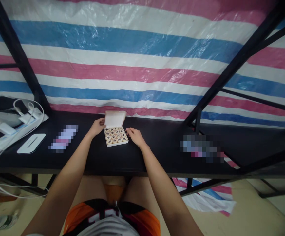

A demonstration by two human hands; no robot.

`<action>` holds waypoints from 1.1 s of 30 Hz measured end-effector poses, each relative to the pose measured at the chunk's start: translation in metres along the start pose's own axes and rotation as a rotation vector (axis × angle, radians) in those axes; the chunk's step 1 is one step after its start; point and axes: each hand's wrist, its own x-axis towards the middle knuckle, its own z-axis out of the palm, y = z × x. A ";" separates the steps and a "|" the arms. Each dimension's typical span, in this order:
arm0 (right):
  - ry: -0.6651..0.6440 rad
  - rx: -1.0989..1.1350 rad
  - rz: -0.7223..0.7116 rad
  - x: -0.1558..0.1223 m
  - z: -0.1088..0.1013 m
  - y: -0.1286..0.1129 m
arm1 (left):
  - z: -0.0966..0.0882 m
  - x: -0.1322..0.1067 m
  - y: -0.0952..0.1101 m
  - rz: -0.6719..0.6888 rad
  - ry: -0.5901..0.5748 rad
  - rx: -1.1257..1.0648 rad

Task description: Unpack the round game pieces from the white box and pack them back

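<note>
A small white box (117, 143) stands on the black table with its lid (115, 118) tipped up at the back. Round xiangqi pieces (116, 134) with dark characters fill it in rows. My left hand (97, 127) is at the box's left rear corner, thumb and curled fingers against the edge where lid and box meet. On the other side, my right hand (135, 135) rests with slightly bent fingers, its fingertips at the right wall of the box. Nothing shows inside the right hand.
The black table (162, 154) runs between slanted metal bars (221, 77), before a striped plastic sheet (132, 59). To the left lie a white flat object (31, 143), a blurred item (63, 138), and a power strip (17, 129) with cables. Another blurred item (202, 148) lies right.
</note>
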 end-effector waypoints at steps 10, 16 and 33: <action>0.001 -0.007 0.000 0.001 0.000 0.000 | -0.001 -0.005 0.002 0.100 -0.161 0.069; 0.001 -0.004 0.008 -0.001 -0.002 -0.007 | -0.004 -0.012 0.002 0.242 -0.242 0.308; -0.026 0.087 0.016 -0.004 -0.003 -0.009 | -0.002 -0.016 0.013 0.128 -0.272 0.436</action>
